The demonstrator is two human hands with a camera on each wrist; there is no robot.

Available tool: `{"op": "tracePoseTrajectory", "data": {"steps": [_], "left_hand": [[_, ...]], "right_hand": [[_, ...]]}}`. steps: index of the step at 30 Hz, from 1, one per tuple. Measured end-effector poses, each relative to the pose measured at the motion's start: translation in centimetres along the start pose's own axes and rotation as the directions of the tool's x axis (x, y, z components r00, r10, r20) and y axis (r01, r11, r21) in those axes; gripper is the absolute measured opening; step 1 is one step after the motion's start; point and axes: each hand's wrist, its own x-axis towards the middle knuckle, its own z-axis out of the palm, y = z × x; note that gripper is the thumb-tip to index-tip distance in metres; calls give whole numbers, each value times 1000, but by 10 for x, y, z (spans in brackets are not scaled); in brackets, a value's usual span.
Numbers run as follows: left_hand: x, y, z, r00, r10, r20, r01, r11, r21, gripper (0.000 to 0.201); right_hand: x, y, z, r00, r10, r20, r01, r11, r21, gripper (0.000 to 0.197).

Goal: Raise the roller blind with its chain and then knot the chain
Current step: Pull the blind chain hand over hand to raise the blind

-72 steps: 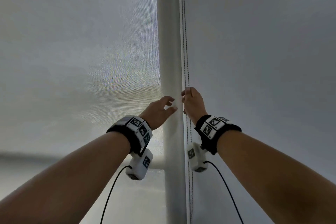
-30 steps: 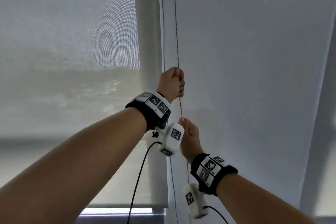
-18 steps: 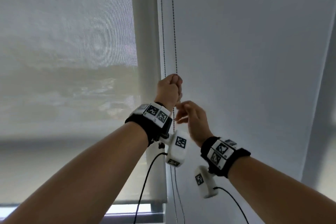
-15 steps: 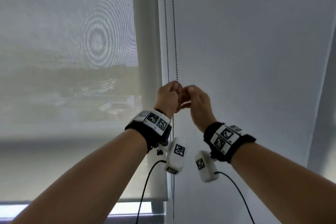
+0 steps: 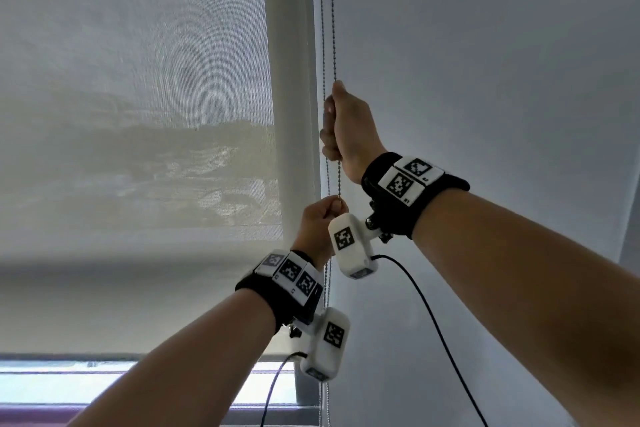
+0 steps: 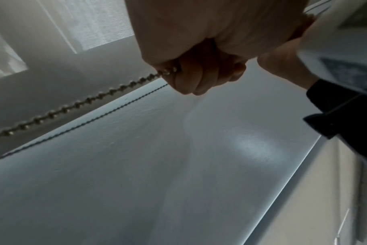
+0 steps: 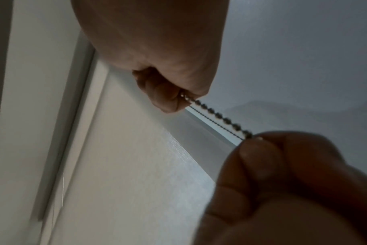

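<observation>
A beaded metal chain (image 5: 333, 28) hangs in two strands beside the pale translucent roller blind (image 5: 138, 114). My right hand (image 5: 334, 121) grips the right-hand strand in a fist, high up. My left hand (image 5: 329, 215) holds the same strand a short way below, fingers curled round it. In the right wrist view the chain (image 7: 218, 116) runs taut from my right hand (image 7: 178, 96) down to my left hand (image 7: 262, 165). The left wrist view shows my left hand (image 6: 184, 74) closed on the chain (image 6: 82, 103). The blind's bottom rail (image 5: 138, 355) sits low, with a bright strip of window under it.
A white upright frame post (image 5: 294, 80) stands just left of the chain. A plain grey surface (image 5: 485, 80) fills the right side. Black cables (image 5: 433, 315) trail from the wrist cameras below my arms. A sill (image 5: 104, 416) runs along the bottom.
My right hand has moved up and taken the chain above my left hand. My left hand has come down with the chain. Half a second ago both hands met at one height.
</observation>
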Motion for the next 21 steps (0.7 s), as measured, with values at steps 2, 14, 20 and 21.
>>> {"op": "tracePoseTrajectory", "data": {"steps": [2,14,20,21], "left_hand": [[0,-8,-4,1000,-20,19,19,999,50,44],[16,31,-30,995,-31,94,42,992,-119,24],[26,57,-14,994,54,94,-36,982,-184,39],[28,63,-10,993,58,104,-34,974,-223,40]], "right_hand": [[-4,10,1,1000,-16,-18,16,1000,-21,47],[-27,64,-10,986,-128,-109,106,977,-187,51],[-52,82,-19,997,-17,-73,14,999,-47,51],[-56,83,-19,997,25,-69,-25,1000,10,49]]}}
